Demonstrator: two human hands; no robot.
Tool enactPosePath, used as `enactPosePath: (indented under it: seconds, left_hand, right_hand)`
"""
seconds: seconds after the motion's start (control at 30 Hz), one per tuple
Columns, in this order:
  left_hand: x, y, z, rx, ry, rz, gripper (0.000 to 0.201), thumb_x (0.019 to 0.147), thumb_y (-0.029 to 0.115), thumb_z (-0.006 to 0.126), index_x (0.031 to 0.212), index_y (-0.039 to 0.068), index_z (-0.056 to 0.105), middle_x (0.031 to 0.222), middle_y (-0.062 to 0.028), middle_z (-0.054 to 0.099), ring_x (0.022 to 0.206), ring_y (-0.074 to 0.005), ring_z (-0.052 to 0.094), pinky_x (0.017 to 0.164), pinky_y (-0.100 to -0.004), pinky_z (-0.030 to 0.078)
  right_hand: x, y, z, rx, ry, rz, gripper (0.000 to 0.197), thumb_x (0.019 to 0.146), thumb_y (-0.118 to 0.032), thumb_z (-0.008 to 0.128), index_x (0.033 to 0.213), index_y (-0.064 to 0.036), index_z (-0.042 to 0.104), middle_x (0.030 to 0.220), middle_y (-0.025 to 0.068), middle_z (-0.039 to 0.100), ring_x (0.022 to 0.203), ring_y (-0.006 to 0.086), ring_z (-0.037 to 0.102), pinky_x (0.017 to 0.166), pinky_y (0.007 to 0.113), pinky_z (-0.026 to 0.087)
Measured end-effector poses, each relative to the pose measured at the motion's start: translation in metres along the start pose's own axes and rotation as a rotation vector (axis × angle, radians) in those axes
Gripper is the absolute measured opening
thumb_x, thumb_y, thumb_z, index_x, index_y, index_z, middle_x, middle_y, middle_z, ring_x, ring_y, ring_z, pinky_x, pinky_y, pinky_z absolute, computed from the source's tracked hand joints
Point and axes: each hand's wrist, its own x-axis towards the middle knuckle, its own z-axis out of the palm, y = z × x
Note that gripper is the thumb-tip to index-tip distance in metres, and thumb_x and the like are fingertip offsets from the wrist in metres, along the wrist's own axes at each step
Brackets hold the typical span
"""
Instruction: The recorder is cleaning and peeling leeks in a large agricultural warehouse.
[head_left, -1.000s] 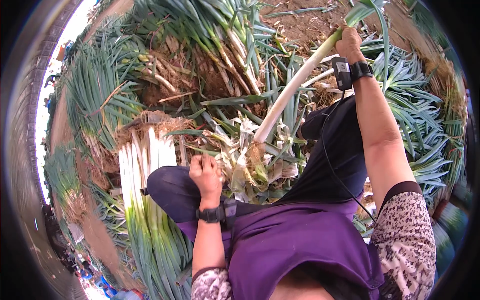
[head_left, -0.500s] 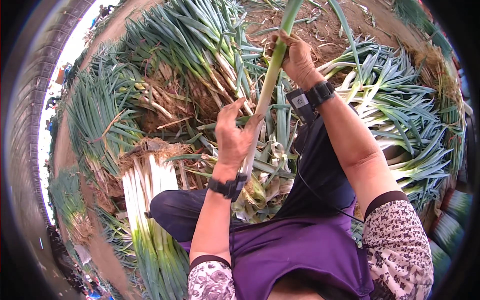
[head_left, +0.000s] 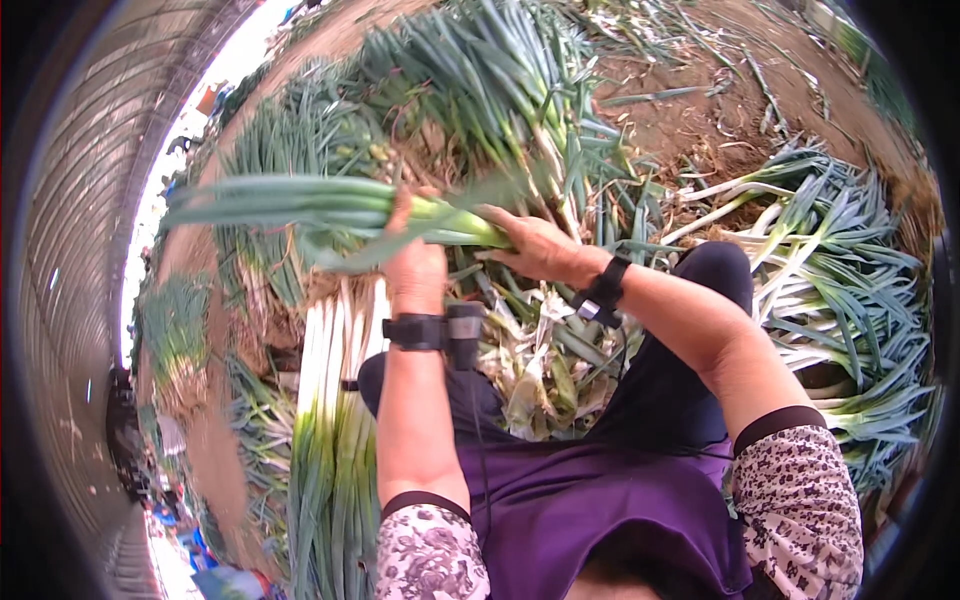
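leek (head_left: 468, 224), held level in the head view, the one view there is, with its long green leaves swept out to the left and blurred. half a second ago it stood steeply, the right hand up on the green and the left beside the pale shank; now the hands have traded ends. the left hand (head_left: 416, 268) is wrapped round the leafy part, the right hand (head_left: 545, 248) curled about the yellow-green stretch where the leaves gather; the root end i can't make out from here. it hangs in the air above the loose peelings (head_left: 545, 375), between the bundle of white-stemmed leeks (head_left: 335, 410) on the left and the leek heap (head_left: 850, 235) on the right. to my mind, the swap means both hands now control the leek, and its leaves have become the part being handled.
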Motion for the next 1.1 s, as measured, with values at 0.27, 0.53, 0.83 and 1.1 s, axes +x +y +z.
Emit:
enactPosePath:
  seconds: [0.27, 0.53, 0.83, 1.1]
  left_hand:
    - [-0.035, 0.153, -0.194, -0.355, 0.466, 0.060, 0.046, 0.087, 0.040, 0.062, 0.112, 0.003, 0.048, 0.097, -0.0167, 0.058, 0.097, -0.0333, 0.056, 0.096, -0.0503, 0.044]
    - [-0.149, 0.274, -0.294, -0.109, 0.671, 0.404, 0.066, 0.093, 0.052, 0.045, 0.124, -0.006, 0.046, 0.118, -0.0199, 0.057, 0.114, -0.0335, 0.053, 0.104, -0.0494, 0.038]
    - [-0.324, 0.326, -0.368, 0.140, 1.055, 0.273, 0.077, 0.087, 0.064, 0.046, 0.128, -0.001, 0.043, 0.122, -0.0181, 0.057, 0.109, -0.0331, 0.056, 0.095, -0.0462, 0.042]
    - [-0.308, 0.288, -0.287, 1.723, 0.940, -0.100, 0.054, 0.076, 0.030, 0.076, 0.113, -0.004, 0.058, 0.093, -0.0160, 0.068, 0.089, -0.0251, 0.066, 0.078, -0.0341, 0.050]
  right_hand:
    - [-0.039, 0.072, -0.027, -0.604, -0.200, 0.023, 0.021, 0.074, -0.029, 0.070, 0.071, -0.0099, 0.061, 0.063, 0.0125, 0.061, 0.064, 0.0349, 0.062, 0.057, 0.045, 0.047]
    - [0.011, 0.041, 0.020, -0.598, -0.303, -0.202, 0.018, 0.072, -0.025, 0.070, 0.074, -0.0115, 0.059, 0.063, 0.0091, 0.059, 0.063, 0.0335, 0.060, 0.054, 0.046, 0.044]
    - [0.049, -0.011, 0.073, -0.606, -0.265, -0.336, 0.015, 0.065, -0.009, 0.066, 0.075, -0.0092, 0.056, 0.074, 0.0072, 0.056, 0.076, 0.0302, 0.059, 0.062, 0.043, 0.046]
    - [0.096, -0.040, 0.080, -0.652, -0.334, -0.479, 0.014, 0.064, -0.007, 0.065, 0.076, -0.0080, 0.056, 0.073, 0.0079, 0.056, 0.072, 0.0319, 0.058, 0.061, 0.043, 0.045]
